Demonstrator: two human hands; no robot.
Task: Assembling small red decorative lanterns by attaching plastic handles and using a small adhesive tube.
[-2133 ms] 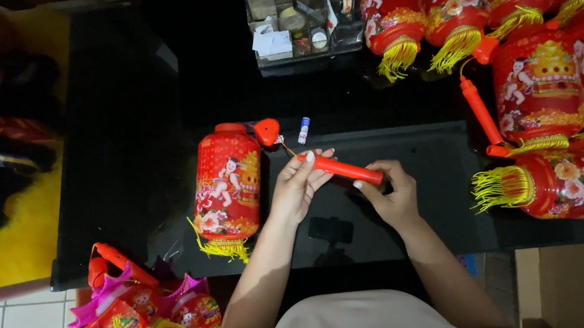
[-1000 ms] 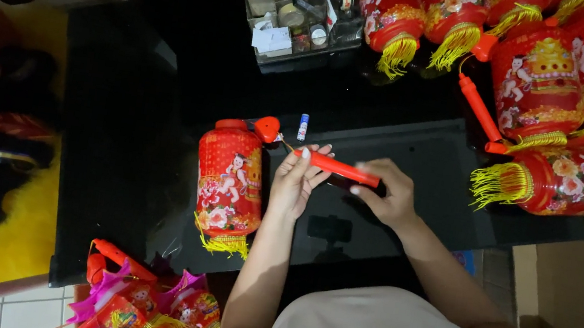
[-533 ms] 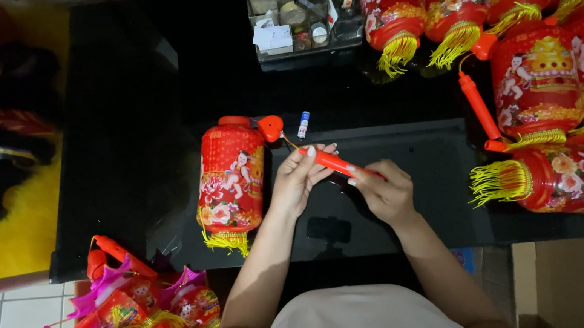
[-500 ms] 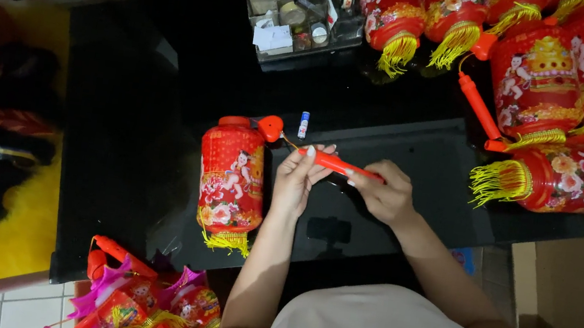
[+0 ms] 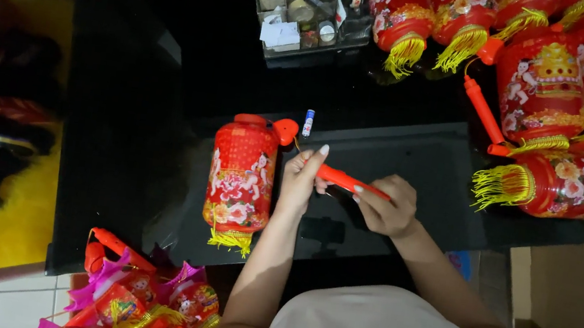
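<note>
Meanwhile both hands' grip holds an orange stick [image 5: 346, 182] over the black table [image 5: 122, 125] beside yellow rug [image 5: 0, 237].

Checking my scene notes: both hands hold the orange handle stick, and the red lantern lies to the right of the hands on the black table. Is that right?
Not quite. In the head view the red lantern lies left of the hands, not right. The left hand and right hand do hold the orange handle stick over the black table.

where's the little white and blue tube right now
In the head view, the small tube lies on the black table, just beyond the left hand, right of the red lantern.
</note>
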